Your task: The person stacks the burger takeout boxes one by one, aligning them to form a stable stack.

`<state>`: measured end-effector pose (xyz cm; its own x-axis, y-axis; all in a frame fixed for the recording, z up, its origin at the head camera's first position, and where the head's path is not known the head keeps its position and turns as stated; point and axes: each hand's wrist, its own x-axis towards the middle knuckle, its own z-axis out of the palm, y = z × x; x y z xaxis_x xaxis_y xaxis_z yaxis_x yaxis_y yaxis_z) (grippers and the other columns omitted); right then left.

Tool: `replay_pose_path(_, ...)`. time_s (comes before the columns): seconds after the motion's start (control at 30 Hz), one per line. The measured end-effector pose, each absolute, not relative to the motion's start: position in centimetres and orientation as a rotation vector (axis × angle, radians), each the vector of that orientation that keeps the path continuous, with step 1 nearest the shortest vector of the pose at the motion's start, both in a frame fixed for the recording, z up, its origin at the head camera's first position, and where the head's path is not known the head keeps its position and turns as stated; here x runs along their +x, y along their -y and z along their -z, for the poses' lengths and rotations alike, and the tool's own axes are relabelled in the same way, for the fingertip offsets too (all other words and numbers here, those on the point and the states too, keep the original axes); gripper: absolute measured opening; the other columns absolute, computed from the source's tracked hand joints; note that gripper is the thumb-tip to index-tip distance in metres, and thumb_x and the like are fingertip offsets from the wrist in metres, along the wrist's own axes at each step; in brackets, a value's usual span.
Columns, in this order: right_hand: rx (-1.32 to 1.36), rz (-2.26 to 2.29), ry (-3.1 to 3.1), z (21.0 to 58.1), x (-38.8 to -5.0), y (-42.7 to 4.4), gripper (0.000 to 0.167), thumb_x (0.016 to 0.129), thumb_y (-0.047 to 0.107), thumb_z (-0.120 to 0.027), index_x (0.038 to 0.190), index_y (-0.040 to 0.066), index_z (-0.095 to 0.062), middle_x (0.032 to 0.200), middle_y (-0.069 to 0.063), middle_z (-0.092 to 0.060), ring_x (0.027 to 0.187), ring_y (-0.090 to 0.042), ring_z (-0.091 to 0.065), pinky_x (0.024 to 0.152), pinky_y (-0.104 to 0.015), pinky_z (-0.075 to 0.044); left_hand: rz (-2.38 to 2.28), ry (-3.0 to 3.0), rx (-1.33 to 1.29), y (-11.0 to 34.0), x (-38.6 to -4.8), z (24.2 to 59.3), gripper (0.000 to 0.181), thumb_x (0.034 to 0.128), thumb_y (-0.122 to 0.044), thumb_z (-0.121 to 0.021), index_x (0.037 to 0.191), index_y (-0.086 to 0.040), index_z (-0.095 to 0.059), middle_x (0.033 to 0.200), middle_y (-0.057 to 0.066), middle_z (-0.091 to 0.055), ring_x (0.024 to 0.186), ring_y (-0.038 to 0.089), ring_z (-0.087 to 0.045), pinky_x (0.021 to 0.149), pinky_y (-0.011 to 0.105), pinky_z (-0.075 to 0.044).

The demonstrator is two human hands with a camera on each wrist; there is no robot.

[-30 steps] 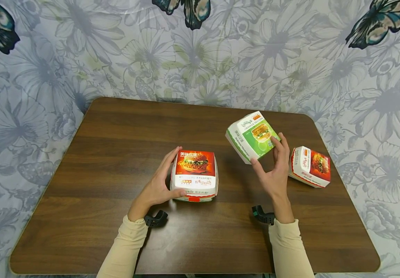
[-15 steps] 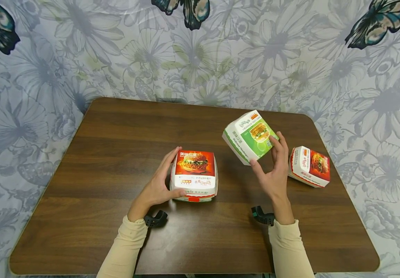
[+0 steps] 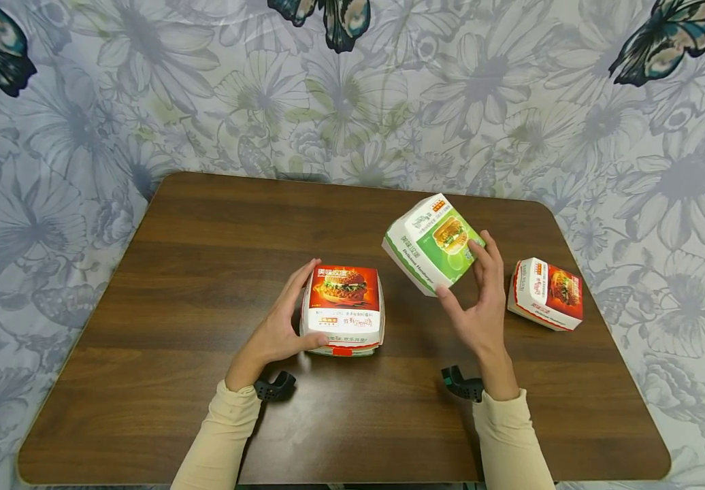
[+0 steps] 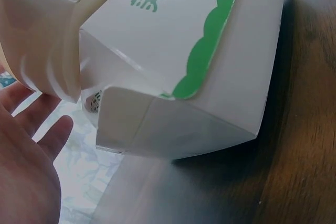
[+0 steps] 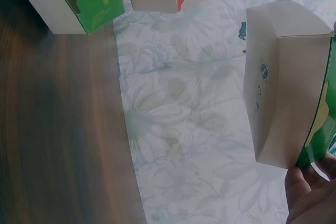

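Observation:
In the head view my left hand (image 3: 279, 320) grips the left side of a red-and-white burger box (image 3: 343, 306), thumb at the front and fingers towards the back. That box rests on a green-and-white burger box (image 4: 178, 51), seen mostly in the left wrist view and nearly hidden from above. My right hand (image 3: 481, 306) holds a second green-and-white burger box (image 3: 432, 238) by its near right corner, thumb on one side and fingers on the other. This box is raised and tilted, right of the stack and apart from it. The right wrist view shows its bare white side (image 5: 294, 93).
A smaller-looking red-and-white burger box (image 3: 546, 294) lies on the brown wooden table (image 3: 162, 286), right of my right hand. Behind the table hangs flowered cloth (image 3: 352, 95) with butterfly figures. Each wrist wears a black band.
My right hand has carried the held green-and-white box a little to the left, closer to the stack. The left hand and the stacked boxes have stayed in place.

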<state>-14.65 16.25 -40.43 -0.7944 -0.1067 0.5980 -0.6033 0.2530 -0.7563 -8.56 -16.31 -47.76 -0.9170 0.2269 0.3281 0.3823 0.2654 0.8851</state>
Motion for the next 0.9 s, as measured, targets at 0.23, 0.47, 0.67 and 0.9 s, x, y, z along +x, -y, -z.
replay_pose_path(0.23, 0.704, -1.550, 2.088, 41.6, -15.3, -16.6, 0.077, 0.080, 0.011, -0.079, 0.150, 0.002, -0.047, 0.166, -0.010, -0.028, 0.153, -0.031, -0.030, 0.123, -0.036, -0.031, 1.727, 2.388, -0.583, 16.3, -8.6, 47.9, 0.122, 0.0718, -0.086, -0.069, 0.167, -0.032, -0.013, 0.171, 0.000, -0.019, 0.154, 0.025, -0.024, 0.117, 0.067, -0.026)
replay_pose_path(0.47, 0.755, -1.603, 2.068, 41.2, -15.0, -16.3, 0.077, 0.083, 0.014, -0.078, 0.152, 0.002, -0.045, 0.167, -0.012, -0.026, 0.153, -0.033, -0.029, 0.122, -0.034, -0.033, 1.726, 2.385, -0.585, 16.4, -8.7, 48.0, 0.122, 0.0717, -0.086, -0.069, 0.167, -0.032, -0.013, 0.171, -0.005, -0.018, 0.154, 0.026, -0.023, 0.117, 0.067, -0.026)
replay_pose_path(0.67, 0.792, -1.634, 2.063, 40.7, -14.5, -15.8, 0.077, 0.082, 0.010, -0.076, 0.151, 0.001, -0.045, 0.167, -0.010, -0.026, 0.150, -0.033, -0.036, 0.119, -0.032, -0.036, 1.726, 2.399, -0.571, 16.3, -8.6, 48.0, 0.122, 0.0714, -0.086, -0.069, 0.166, -0.033, -0.013, 0.171, -0.005, -0.017, 0.154, 0.025, -0.024, 0.118, 0.067, -0.025)
replay_pose_path(0.9, 0.843, -1.622, 2.063, 40.6, -14.2, -15.4, 0.077, 0.080, 0.010, -0.076, 0.151, 0.001, -0.046, 0.167, -0.015, -0.026, 0.152, -0.035, -0.033, 0.120, -0.033, -0.034, 1.726, 2.393, -0.576, 16.4, -8.6, 48.1, 0.121, 0.0723, -0.083, -0.071, 0.166, -0.033, -0.014, 0.171, -0.004, -0.018, 0.153, 0.026, -0.025, 0.118, 0.066, -0.026)
